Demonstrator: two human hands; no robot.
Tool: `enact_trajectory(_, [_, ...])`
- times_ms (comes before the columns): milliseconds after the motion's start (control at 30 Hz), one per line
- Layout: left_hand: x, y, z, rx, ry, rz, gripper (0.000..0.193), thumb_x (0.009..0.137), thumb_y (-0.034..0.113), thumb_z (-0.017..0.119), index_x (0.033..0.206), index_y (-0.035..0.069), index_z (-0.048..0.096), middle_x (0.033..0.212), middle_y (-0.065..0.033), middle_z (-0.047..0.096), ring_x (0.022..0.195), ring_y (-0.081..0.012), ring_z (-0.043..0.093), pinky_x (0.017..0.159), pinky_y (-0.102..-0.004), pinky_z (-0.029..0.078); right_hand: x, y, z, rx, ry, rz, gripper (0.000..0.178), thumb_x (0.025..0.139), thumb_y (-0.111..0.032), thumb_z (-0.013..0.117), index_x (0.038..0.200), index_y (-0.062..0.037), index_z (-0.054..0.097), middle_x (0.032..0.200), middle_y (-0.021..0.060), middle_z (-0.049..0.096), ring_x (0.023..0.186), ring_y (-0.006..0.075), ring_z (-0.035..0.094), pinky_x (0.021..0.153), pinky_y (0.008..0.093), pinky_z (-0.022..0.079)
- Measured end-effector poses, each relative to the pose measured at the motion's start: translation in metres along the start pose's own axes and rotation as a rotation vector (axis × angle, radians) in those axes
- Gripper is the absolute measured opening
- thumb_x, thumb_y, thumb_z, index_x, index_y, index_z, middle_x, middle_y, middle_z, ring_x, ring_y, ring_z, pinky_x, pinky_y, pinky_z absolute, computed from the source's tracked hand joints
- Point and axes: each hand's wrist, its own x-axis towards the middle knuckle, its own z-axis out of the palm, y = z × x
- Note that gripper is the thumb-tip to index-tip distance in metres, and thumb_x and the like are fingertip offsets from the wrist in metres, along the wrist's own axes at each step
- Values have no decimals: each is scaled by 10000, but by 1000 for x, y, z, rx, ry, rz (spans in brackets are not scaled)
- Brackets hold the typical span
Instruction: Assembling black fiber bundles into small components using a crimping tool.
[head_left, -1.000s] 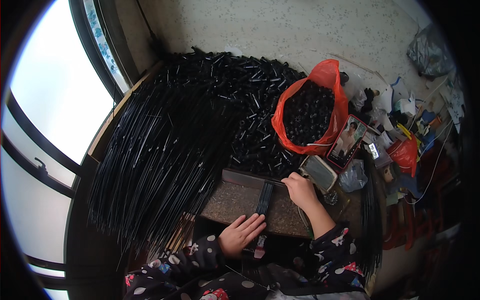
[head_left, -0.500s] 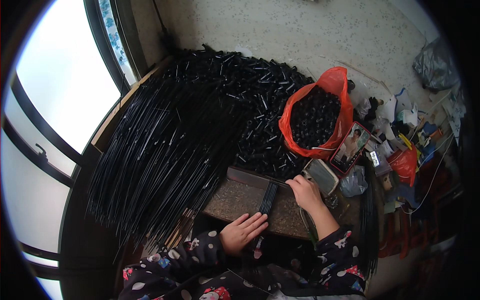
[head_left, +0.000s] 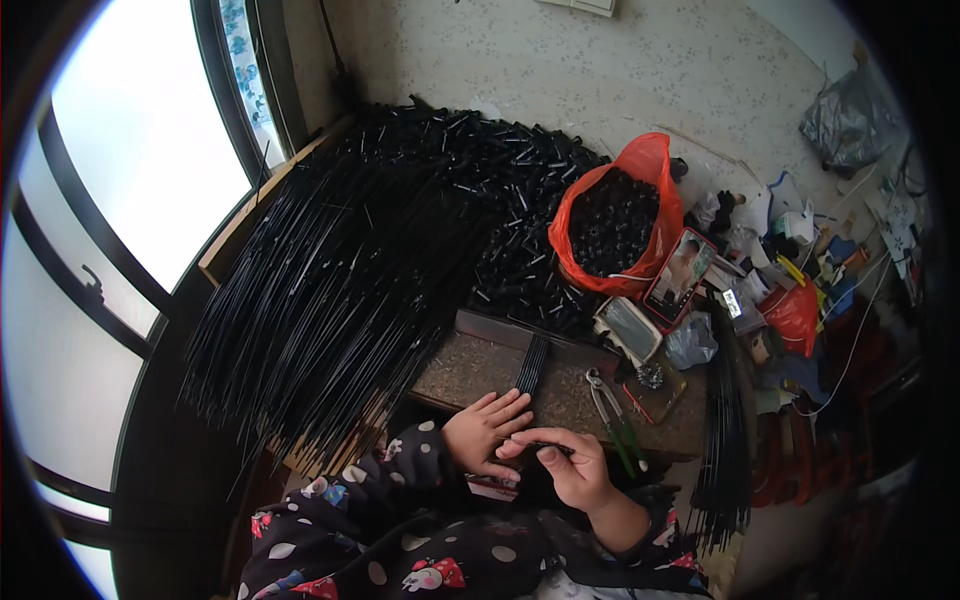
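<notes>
My left hand point(head_left: 487, 432) lies with its fingers extended at the table's near edge. Its fingertips touch the near end of a narrow row of thin black rods point(head_left: 532, 365). The far end of that row meets a long dark bar point(head_left: 490, 328) lying across the board. Close beside the left hand, my right hand point(head_left: 575, 468) is raised, its index finger bent toward the thumb. A dark sliver shows between those fingers, too small to name. Pincers with green handles point(head_left: 620, 430) lie to the right of that hand on the speckled brown tabletop point(head_left: 455, 380).
Many long thin black rods point(head_left: 310, 290) cover the left side. A heap of short black tubular pieces point(head_left: 500, 180) lies behind, and a red plastic bag point(head_left: 565, 235) holds more. A phone point(head_left: 680, 280) leans beside it. More rods point(head_left: 722, 460) hang at the right edge; clutter lies beyond.
My right hand has left the far end of the rod row and come back toward me, beside the left hand. The pincers are now uncovered. The left hand stays at the near rod ends.
</notes>
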Motion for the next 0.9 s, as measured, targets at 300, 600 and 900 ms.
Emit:
enact_trajectory(300, [22, 54, -50, 58, 126, -16, 536, 640, 345, 695, 1073, 62, 556, 1149, -151, 531, 1164, -313, 439, 961, -440, 352, -50, -104, -10, 73, 254, -615, 268, 928, -278, 438, 899, -12, 441, 650, 82, 537, 541, 183, 546, 622, 359, 527])
enact_trajectory(600, [31, 62, -71, -623, 331, -233, 166, 850, 157, 585, 803, 7, 534, 635, -84, 510, 585, -233, 509, 571, -299, 418, -32, -54, 7, -398, 312, -277, 559, 923, -370, 402, 1269, 60, 318, 1134, 202, 551, 1017, 294, 561, 888, 367, 421])
enact_trajectory(900, [65, 74, -33, -2032, 1136, -118, 313, 951, 335, 363, 833, 63, 465, 962, -95, 554, 1014, -212, 480, 933, -380, 347, 36, 60, -30, 1022, 1033, -5, 327, 914, -370, 447, 918, -48, 498, 925, 102, 576, 946, 234, 565, 893, 397, 445])
